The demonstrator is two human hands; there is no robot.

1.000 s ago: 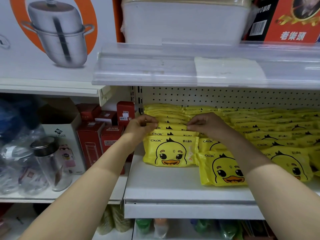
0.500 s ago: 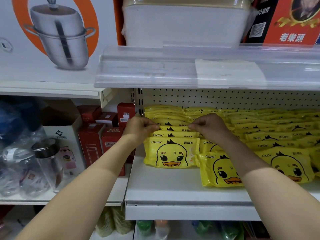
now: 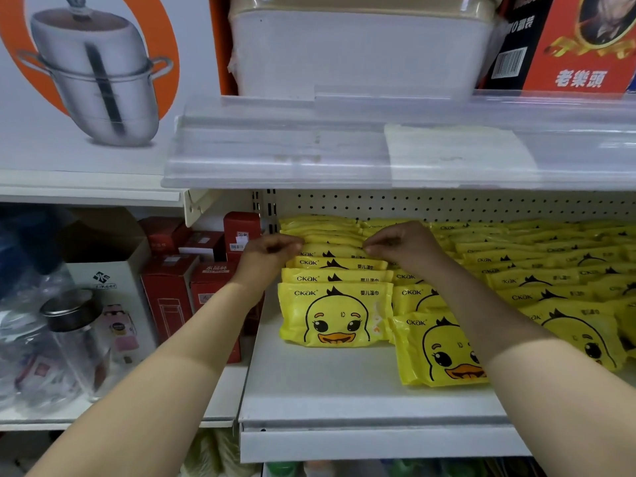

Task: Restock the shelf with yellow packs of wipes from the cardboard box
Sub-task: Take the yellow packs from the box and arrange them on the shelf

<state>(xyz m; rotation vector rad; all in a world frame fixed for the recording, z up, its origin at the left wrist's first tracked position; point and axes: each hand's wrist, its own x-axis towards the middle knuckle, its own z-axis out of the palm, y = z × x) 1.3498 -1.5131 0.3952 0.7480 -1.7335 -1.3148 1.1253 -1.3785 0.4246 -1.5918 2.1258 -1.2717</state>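
Yellow packs of wipes (image 3: 335,315) are standing in rows across the middle and right of the frame, each printed with a duck face, and they are sitting on the white shelf (image 3: 344,401) in front of a pegboard back wall (image 3: 447,203). The leftmost row is running from the front pack back toward the wall, and the packs are leaning against one another.

Both hands are reaching into that leftmost row at the centre of the frame. The left hand (image 3: 272,251) is curling its fingers round the left end of a pack (image 3: 332,250) partway back in the row, and the right hand (image 3: 402,244) is pinching the right end of what looks like the same pack, though the top edges are lying so close together that this is hard to confirm. The two hands are staying apart, with the pack's top edge showing between them.

Red boxes (image 3: 168,297) are standing just left of the row on the neighbouring shelf, and a glass jar (image 3: 79,335) with a dark lid is sitting at the lower left. A white tub (image 3: 361,53) is resting on the upper shelf at the top centre, and a box picturing a steel pot (image 3: 93,74) is filling the upper left.
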